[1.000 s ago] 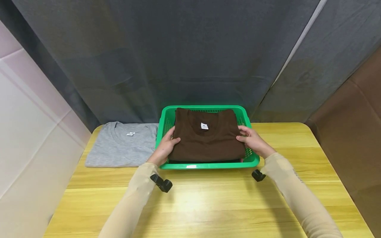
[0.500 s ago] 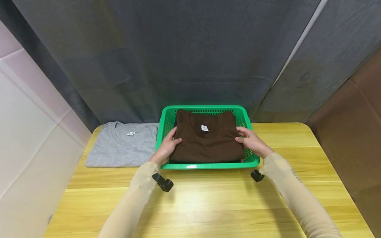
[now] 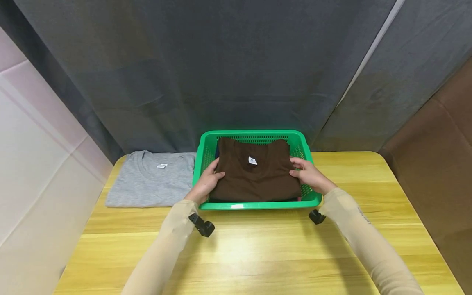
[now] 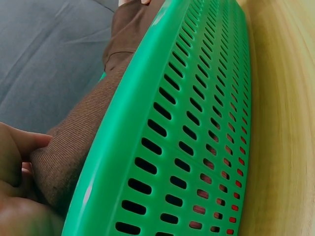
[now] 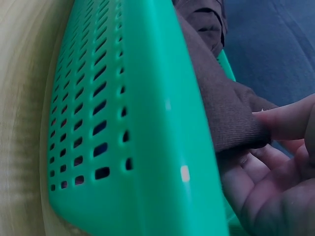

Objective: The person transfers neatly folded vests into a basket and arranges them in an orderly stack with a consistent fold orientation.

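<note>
A folded brown T-shirt (image 3: 258, 178) with a white neck label lies within the green plastic basket (image 3: 254, 206). My left hand (image 3: 207, 180) pinches its left edge, thumb on top and fingers beneath. On the opposite side my right hand (image 3: 309, 174) grips the right edge the same way. The left wrist view shows the brown cloth (image 4: 83, 132) bunched between thumb and fingers just over the basket rim. In the right wrist view the folded edge (image 5: 236, 118) sits between thumb and curled fingers. Dark and red cloth shows beneath, through the basket's slots.
A folded grey T-shirt (image 3: 153, 180) lies on the wooden table (image 3: 254, 250), close against the basket's left side. Behind the table hangs a grey curtain (image 3: 236, 73). A white panel (image 3: 40, 164) stands at the left and a brown one (image 3: 435, 164) at the right.
The brown T-shirt's far edge has come slightly lower and nearer in the basket. My right hand has shifted a little to the left; both hands keep their hold.
</note>
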Motion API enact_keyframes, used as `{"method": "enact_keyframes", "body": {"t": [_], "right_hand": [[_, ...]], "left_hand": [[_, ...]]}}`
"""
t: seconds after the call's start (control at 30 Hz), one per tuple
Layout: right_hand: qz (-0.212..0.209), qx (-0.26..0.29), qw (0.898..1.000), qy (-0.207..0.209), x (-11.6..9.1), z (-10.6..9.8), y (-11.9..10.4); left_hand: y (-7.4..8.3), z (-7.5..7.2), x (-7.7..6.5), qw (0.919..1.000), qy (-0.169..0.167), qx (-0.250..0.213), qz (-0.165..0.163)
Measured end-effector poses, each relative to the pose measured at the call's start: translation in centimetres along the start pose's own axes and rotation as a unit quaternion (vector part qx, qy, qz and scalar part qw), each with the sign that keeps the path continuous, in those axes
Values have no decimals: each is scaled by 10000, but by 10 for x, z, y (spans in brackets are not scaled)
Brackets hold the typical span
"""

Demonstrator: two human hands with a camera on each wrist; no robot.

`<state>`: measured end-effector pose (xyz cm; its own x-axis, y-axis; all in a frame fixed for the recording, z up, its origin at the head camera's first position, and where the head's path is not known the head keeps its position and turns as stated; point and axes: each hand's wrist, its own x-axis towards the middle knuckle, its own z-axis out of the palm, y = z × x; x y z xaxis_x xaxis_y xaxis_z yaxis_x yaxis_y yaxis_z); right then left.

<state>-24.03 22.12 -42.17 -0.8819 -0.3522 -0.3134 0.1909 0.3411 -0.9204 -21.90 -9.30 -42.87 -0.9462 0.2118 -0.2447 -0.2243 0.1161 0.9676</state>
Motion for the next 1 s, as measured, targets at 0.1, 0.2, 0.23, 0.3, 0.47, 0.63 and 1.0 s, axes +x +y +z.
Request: {"method": "enact_keyframes", "body": {"t": [0.1, 0.2, 0.23, 0.3, 0.47, 0.63, 1.0], "right_hand": [[62, -92, 9999, 17, 1, 1, 0], [89, -220, 9997, 36, 1, 3, 1], [109, -251, 9996, 46, 1, 4, 1], [141, -304, 9994, 48, 1, 5, 1], [192, -346, 9992, 33, 1, 6, 3], [213, -282, 9994, 6, 2, 5, 4], [140, -135, 9997, -116, 3, 7, 4]], "left_hand": [[-1, -1, 0, 9999, -35, 63, -100], [-1, -1, 0, 9998, -64, 134, -144], [-2, -1, 0, 9998, -72, 142, -153], [-3, -1, 0, 9997, -79, 117, -192], [-5, -1, 1, 9996, -81, 159, -237], [-5, 0, 0, 9995, -117, 215, -201], [-7, 1, 2, 9995, -39, 179, -269]]}}
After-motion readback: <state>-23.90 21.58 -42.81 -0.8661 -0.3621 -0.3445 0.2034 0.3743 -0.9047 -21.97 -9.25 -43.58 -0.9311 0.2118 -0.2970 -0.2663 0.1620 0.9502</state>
